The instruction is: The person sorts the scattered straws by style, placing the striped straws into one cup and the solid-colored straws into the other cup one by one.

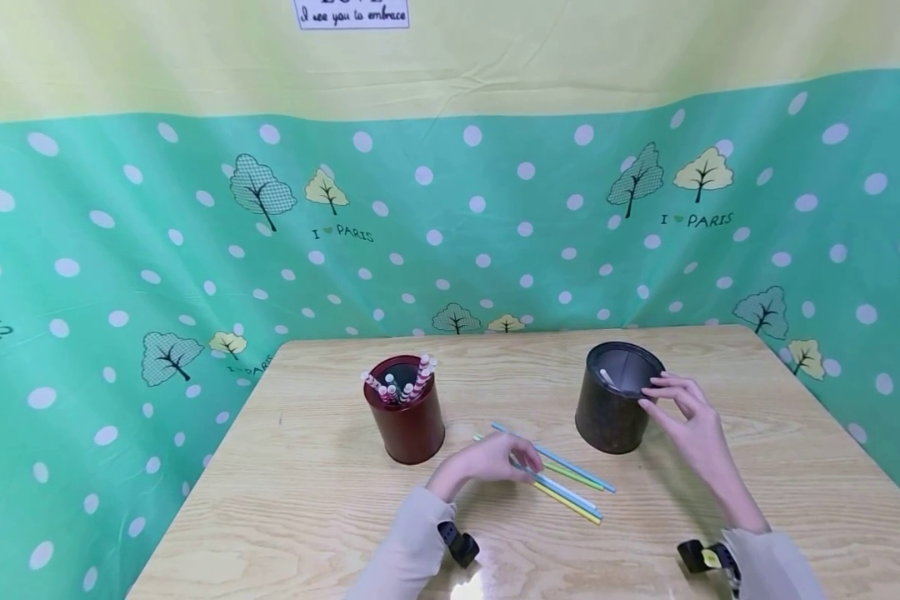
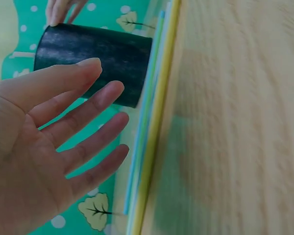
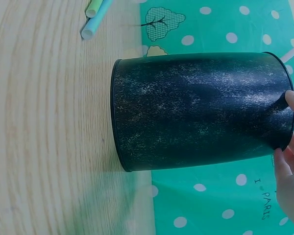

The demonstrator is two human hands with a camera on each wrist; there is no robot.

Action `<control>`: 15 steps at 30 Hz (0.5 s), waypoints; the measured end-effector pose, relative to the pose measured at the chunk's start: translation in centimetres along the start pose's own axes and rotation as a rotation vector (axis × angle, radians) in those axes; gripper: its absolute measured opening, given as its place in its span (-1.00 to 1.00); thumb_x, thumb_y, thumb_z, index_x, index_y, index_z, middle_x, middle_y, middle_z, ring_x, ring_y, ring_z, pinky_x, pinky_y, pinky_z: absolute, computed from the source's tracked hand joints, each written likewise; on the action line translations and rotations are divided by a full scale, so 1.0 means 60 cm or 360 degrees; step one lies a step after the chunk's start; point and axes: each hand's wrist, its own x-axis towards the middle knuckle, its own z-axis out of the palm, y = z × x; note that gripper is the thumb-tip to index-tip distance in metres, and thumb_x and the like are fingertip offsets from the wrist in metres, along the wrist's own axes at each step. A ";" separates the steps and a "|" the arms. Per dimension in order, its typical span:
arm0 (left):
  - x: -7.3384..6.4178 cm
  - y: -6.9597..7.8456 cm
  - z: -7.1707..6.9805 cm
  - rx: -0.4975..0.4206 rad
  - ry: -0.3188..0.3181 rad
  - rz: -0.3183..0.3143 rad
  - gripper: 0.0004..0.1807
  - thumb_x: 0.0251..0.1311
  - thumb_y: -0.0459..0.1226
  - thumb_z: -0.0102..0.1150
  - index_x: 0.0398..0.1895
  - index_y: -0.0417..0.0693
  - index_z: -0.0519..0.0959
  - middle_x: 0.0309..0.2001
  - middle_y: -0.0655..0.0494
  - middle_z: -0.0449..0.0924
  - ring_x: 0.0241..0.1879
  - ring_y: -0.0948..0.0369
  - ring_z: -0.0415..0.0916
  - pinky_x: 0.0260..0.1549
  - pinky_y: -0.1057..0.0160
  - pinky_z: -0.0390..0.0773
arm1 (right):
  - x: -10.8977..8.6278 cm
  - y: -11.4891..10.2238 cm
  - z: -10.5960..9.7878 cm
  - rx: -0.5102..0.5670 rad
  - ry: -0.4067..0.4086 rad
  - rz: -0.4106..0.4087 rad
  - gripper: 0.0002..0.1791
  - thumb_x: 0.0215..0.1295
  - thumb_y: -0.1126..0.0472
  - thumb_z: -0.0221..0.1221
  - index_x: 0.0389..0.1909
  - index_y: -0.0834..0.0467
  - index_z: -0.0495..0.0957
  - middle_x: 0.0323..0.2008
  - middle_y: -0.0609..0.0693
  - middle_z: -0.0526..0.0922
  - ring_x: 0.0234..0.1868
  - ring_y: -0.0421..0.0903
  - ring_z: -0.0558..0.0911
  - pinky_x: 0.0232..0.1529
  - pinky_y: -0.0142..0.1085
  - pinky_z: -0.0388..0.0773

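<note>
My left hand hovers over several loose drinking straws in blue, green and yellow on the table. In the left wrist view, its fingers are spread and loosely bent, holding nothing, beside the straws. The right hand grips the rim of a black round cup at its right side. Thumb and fingertips meet the rim in the right wrist view. A pale straw leans inside this upright cup.
A dark red round cup stands left of the loose straws, holding several pink-and-white striped straws. The wooden table ends at a green dotted curtain. Each wrist wears a black band.
</note>
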 end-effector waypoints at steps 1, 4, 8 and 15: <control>-0.001 -0.002 0.002 0.0021 -0.0002 -0.0010 -0.81 -0.05 -0.40 0.22 -0.28 -0.19 0.58 -0.31 0.05 0.60 -0.31 0.31 0.48 -0.27 0.46 0.41 | 0.000 0.001 0.000 0.0006 0.0000 -0.0002 -0.74 0.01 0.23 0.25 -0.21 -0.01 0.60 -0.02 -0.13 0.44 0.14 -0.23 0.29 0.12 -0.52 0.15; -0.003 -0.007 0.006 0.0076 -0.0012 -0.0032 -0.80 -0.08 -0.40 0.24 -0.30 -0.19 0.59 -0.31 0.05 0.60 -0.30 0.28 0.49 -0.25 0.47 0.40 | -0.001 0.005 0.001 0.0008 0.0000 -0.0002 -0.74 0.01 0.23 0.25 -0.21 -0.01 0.60 -0.02 -0.14 0.44 0.14 -0.23 0.29 0.12 -0.52 0.15; -0.004 -0.013 0.010 0.0181 -0.0027 -0.0026 -0.81 -0.08 -0.39 0.25 -0.31 -0.16 0.59 -0.32 0.10 0.60 -0.31 0.35 0.47 -0.25 0.51 0.38 | -0.001 0.008 0.001 0.0003 0.0000 0.0011 -0.73 0.00 0.22 0.26 -0.21 -0.05 0.60 -0.02 -0.17 0.43 0.15 -0.23 0.28 0.11 -0.53 0.16; -0.006 -0.020 0.016 0.0287 -0.0031 -0.0027 -0.79 -0.12 -0.44 0.25 -0.32 -0.14 0.60 -0.35 0.15 0.58 -0.36 0.43 0.41 -0.30 0.56 0.36 | -0.001 0.005 0.000 -0.0009 -0.0007 0.0011 -0.73 0.02 0.22 0.25 -0.20 -0.05 0.60 -0.01 -0.16 0.43 0.15 -0.23 0.28 0.12 -0.51 0.15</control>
